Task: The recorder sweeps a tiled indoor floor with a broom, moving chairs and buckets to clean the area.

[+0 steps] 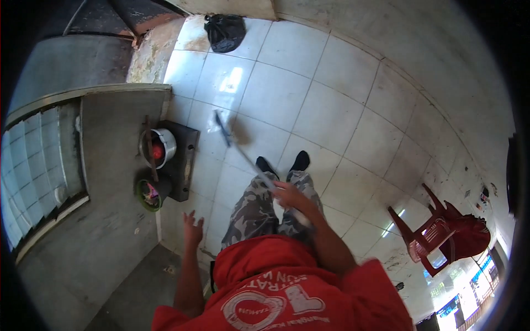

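My right hand (291, 196) is closed round the pale handle of a long-handled floor squeegee (247, 156), in front of my legs. Its narrow dark head (222, 128) is slightly blurred and lies at or just above the white tiles, ahead and to the left of my feet. The handle's other end runs back beneath my right forearm. My left hand (192, 228) is held out at my left side with its fingers apart and nothing in it.
On the left, a dark low stand (185, 165) adjoins a metal pot (167, 146) with something red inside and a green-rimmed bin (150, 194). A tied black plastic bag (225, 34) rests on the tiles ahead. To the right is a red plastic chair (433, 231).
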The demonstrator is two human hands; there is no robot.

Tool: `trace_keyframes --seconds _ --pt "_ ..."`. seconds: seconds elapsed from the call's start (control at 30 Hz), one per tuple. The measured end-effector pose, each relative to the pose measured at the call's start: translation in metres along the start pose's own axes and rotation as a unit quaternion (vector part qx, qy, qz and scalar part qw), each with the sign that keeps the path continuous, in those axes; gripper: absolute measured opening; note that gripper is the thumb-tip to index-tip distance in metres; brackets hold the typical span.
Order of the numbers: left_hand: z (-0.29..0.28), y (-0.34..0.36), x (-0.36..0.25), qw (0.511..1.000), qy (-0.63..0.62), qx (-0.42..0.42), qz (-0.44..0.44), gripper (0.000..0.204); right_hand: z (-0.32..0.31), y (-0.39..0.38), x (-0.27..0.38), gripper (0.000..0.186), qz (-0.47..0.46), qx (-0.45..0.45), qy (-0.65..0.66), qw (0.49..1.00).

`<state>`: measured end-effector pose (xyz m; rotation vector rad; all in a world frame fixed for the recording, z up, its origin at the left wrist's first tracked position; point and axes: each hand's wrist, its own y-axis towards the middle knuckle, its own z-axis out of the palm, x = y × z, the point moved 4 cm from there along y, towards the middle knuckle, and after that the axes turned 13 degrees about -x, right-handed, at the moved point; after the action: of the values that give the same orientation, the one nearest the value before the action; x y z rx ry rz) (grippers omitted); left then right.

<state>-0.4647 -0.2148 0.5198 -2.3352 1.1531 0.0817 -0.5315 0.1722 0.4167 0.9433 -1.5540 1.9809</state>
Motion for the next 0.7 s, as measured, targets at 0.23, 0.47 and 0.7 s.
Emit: trace_keyframes --seconds 0.23,0.47,0.7 --pt "-0.036 0.021 0.019 0.999 -0.001 -0.042 0.028 0.049 -0.169 -0.026 -0.010 0.033 0.206 -0.174 0.116 0.956" --pt "0.011 0.058 0.039 1.000 0.019 -0.010 0.007 0.058 -0.221 -0.077 0.037 0.025 0.228 -0.362 -0.084 0.900" --pt "0.015 0.145 -0.096 0.997 -0.052 0.037 0.043 0.059 -0.078 0.013 0.135 0.038 0.119 -0.190 0.052 0.973"
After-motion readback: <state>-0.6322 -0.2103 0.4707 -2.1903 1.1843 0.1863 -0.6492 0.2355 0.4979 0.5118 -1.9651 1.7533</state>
